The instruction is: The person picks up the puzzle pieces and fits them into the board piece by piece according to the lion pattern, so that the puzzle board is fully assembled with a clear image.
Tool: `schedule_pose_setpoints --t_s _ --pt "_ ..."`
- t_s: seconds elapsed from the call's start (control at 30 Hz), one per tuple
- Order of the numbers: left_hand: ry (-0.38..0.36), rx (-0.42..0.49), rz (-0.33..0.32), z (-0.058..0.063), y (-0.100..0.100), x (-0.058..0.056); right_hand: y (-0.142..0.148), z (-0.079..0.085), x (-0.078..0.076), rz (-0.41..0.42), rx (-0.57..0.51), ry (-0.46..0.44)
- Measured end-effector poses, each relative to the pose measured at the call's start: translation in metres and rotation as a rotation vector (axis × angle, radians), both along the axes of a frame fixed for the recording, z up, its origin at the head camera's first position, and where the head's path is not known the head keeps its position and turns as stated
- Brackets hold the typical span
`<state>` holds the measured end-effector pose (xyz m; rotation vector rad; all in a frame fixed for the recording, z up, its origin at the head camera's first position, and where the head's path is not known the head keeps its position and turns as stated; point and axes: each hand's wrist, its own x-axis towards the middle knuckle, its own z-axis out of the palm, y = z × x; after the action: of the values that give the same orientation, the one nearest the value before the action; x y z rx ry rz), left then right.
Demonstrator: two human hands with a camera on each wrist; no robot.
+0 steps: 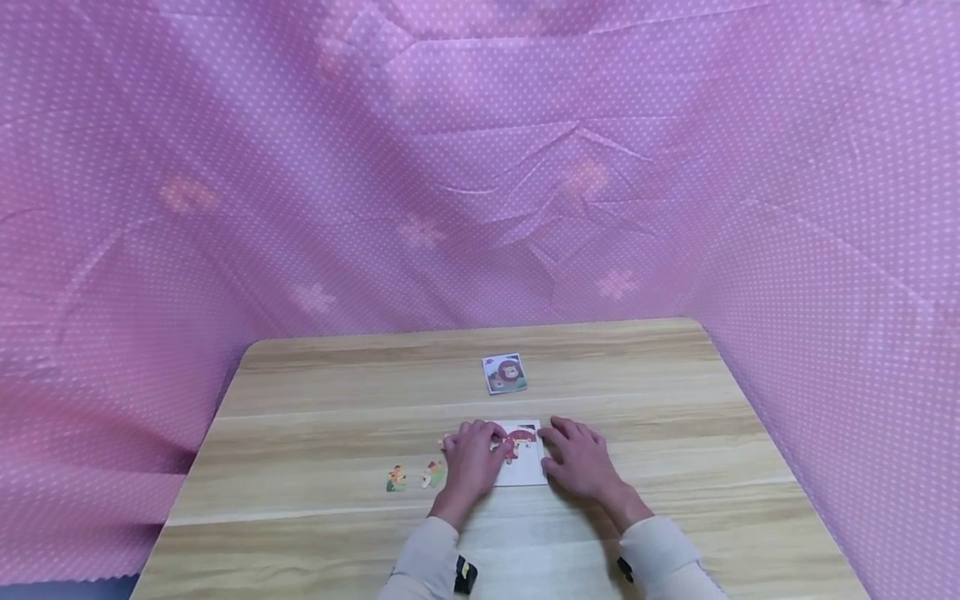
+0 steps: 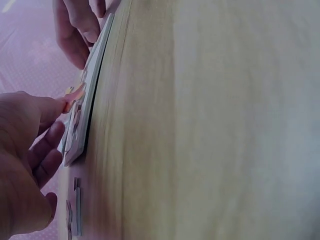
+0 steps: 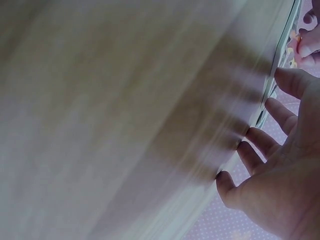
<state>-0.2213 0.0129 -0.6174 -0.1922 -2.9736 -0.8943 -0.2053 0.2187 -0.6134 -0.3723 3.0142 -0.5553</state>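
A white puzzle board [image 1: 527, 475] lies flat in front of me, with reddish-brown picture pieces fitted along its upper right part. My left hand [image 1: 471, 460] is over the board's left side. Thumb and forefinger pinch a small orange-red puzzle piece [image 2: 75, 98] just above the board's surface. At the board's right edge is my right hand [image 1: 583, 465], fingers spread and gently bent, thumb and fingertips right at the edge and on the tabletop. The left hand covers much of the board's left half in the head view.
Loose puzzle pieces [image 1: 396, 478] with animal pictures lie on the wooden table [image 1: 315, 533] left of the left hand. Farther back is a small lion picture card or stack [image 1: 505, 374]. A pink dotted cloth [image 1: 480, 167] hangs behind the table and along its sides.
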Motion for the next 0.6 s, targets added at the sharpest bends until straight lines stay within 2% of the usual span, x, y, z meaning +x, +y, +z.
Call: schedule_pose_setpoints --t_s 0.3,0.43,0.6 --pt "-0.018 -0.045 0.028 -0.0011 0.0016 0.0038 0.0015 0.0000 0.0004 0.014 0.016 -0.005" --pt "0.006 -0.057 -0.020 -0.0012 0.0021 0.0064 0.0033 0.0026 0.0023 0.010 0.006 -0.006" --pt "0.046 -0.117 -0.077 -0.0012 0.0022 0.0101 0.0047 0.0048 0.0043 0.015 0.011 -0.005"
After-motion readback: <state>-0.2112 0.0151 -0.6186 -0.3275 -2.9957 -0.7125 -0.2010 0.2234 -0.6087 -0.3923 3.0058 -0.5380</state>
